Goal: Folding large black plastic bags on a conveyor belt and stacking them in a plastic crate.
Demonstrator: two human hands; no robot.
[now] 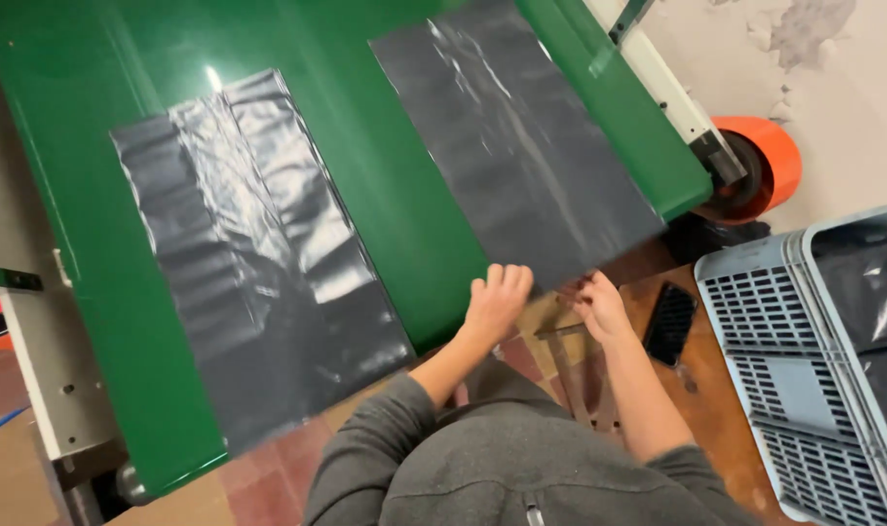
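I've got both hands at the near end of the right bag [516, 146]: left hand [497, 302] flat and loose on the belt [404, 195] edge, right hand [599, 304] pinching the bag's corner. Its long axis runs away up the belt; the second bag [258, 253] lies left of it.

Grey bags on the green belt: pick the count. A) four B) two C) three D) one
B: two grey bags lie flat on the belt, a left bag and a right bag, whose near edge both hands, left and right, are at.
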